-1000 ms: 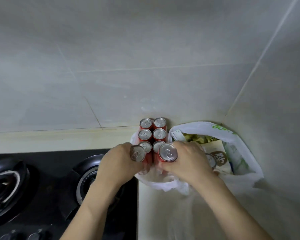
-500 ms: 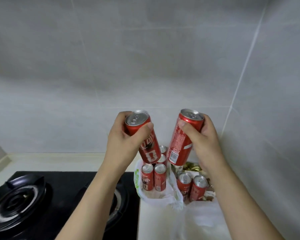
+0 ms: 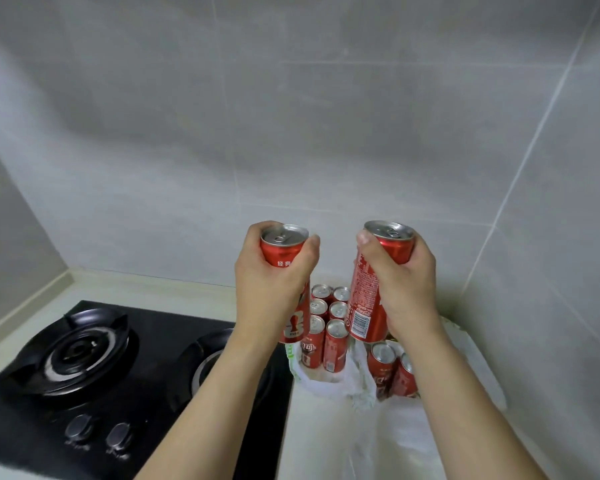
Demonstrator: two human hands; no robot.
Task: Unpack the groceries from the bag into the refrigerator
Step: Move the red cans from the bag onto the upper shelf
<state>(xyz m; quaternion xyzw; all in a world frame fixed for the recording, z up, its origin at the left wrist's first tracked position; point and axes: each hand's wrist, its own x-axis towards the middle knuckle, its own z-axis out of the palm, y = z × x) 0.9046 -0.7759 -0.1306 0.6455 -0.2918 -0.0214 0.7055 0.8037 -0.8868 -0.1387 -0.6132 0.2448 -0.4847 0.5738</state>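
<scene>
Soft even indoor light, faint wall shadows, wide-angle edge bending — slight blur low down

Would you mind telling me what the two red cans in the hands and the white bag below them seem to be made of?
Left-hand red can and right-hand red can: likely aluminium, given glossy printed walls and bare silvery pull-tab lids. White bag: thin plastic film, crumpled and translucent.

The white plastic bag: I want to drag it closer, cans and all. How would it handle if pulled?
The white plastic bag looks thin and crumpled, so it would probably stretch and slide, not move stiffly. The tall, slim red cans standing in it would likely tip. Packed with cans, it is probably heavy for such film.
</scene>
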